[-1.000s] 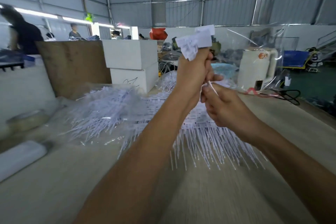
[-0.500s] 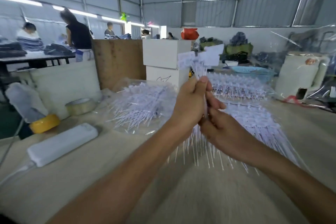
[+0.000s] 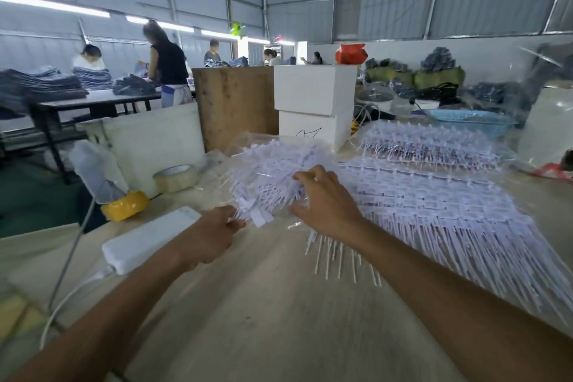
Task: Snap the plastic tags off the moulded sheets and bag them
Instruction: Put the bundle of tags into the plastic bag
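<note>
While no writing reads, left hand (image 3: 214, 234) grips tags (image 3: 259, 218).

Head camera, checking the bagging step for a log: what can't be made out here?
- Left hand fingers: curled under, hidden by the hand's back; grip on the loose white plastic tags unclear.
- Clear plastic bag: mouth lost in glare and tags.
- Right-side white moulded sheets: cut by frame edge.

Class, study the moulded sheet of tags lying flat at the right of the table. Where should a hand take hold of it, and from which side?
Grip the moulded sheet along its solid band of tag heads, reaching from the near right edge of the table. The thin stems fan out loosely toward the viewer and would likely bend or snap; the band looks stiffer.
</note>
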Tool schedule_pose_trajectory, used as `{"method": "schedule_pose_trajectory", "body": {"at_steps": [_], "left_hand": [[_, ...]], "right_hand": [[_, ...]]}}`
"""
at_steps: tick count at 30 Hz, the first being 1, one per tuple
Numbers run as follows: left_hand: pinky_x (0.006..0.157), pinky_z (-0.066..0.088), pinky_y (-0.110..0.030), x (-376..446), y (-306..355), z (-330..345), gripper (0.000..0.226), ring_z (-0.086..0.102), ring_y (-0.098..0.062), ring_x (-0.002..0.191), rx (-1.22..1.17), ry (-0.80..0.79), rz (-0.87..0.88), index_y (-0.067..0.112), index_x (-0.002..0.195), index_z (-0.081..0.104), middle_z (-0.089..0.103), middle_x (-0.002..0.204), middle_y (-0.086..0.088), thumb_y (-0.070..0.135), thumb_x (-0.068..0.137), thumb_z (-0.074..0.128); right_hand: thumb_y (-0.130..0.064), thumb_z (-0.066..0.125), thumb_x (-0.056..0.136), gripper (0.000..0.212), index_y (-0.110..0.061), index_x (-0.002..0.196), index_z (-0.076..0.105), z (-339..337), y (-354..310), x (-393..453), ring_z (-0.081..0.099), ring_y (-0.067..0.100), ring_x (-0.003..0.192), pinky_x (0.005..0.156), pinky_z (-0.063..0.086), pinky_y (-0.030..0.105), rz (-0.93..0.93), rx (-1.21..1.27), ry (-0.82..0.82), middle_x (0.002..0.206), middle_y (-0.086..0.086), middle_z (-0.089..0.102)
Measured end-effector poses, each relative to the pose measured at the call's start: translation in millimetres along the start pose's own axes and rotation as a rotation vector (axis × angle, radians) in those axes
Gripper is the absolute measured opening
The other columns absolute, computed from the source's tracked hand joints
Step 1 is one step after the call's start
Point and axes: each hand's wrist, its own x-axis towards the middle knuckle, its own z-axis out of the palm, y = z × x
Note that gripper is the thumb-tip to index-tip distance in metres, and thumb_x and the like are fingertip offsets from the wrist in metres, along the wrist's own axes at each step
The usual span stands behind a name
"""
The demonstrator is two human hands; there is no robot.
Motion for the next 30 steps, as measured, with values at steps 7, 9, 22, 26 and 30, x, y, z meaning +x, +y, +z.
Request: {"method": "schedule_pose_trajectory", "body": {"at_steps": [7,9,22,26,30], "left_hand": [[0.034,0.026,-0.014,19,24,18,0.026,0.037,-0.002,0.037,-0.035,-0.014,0.053,0.016,0.079,0.048,0.046,0.055,0.009,0.018,0.105,0.048],[0.033,0.021,-0.016,27,30,23,0.017,0.033,-0.001,0.031,-0.222,-0.077,-0.006,0.012,0.091,0.052,0.049,0.041,0.012,0.015,0.106,0.045],[0.037,0.019,-0.015,52,31,17,0.023,0.030,-0.006,0.033,-0.226,-0.128,-0.055,-0.003,0.109,0.061,0.045,0.045,0.006,0.015,0.105,0.047],[0.037,0.020,-0.016,76,53,7,0.024,0.028,-0.009,0.036,-0.170,-0.144,-0.014,-0.004,0.109,0.064,0.041,0.047,0.002,0.014,0.104,0.049],[0.035,0.025,-0.018,119,88,12,0.019,0.032,-0.011,0.031,-0.109,-0.144,0.051,-0.008,0.102,0.062,0.045,0.048,-0.005,0.004,0.101,0.046]], "right_hand": [[-0.016,0.050,0.101,0.019,-0.013,0.107,0.068,21,11,30,0.060,0.027,0.102,0.082,0.051,0.038,0.141,-0.134,0.190,0.107,0.006,0.064],[-0.025,0.055,0.099,0.020,-0.014,0.113,0.066,16,14,36,0.055,0.028,0.109,0.083,0.050,0.040,0.117,-0.074,0.222,0.116,0.006,0.059],[-0.015,0.056,0.099,0.015,-0.020,0.103,0.070,-10,10,52,0.062,0.024,0.086,0.069,0.043,0.029,0.081,-0.077,0.152,0.101,0.005,0.070],[-0.024,0.057,0.099,0.014,-0.023,0.100,0.071,-40,2,68,0.066,0.026,0.093,0.081,0.056,0.039,0.124,0.125,0.258,0.100,0.002,0.072],[-0.029,0.057,0.099,0.017,-0.022,0.101,0.072,-62,-4,85,0.065,0.025,0.091,0.078,0.054,0.036,0.065,0.117,0.334,0.098,0.000,0.073]]}}
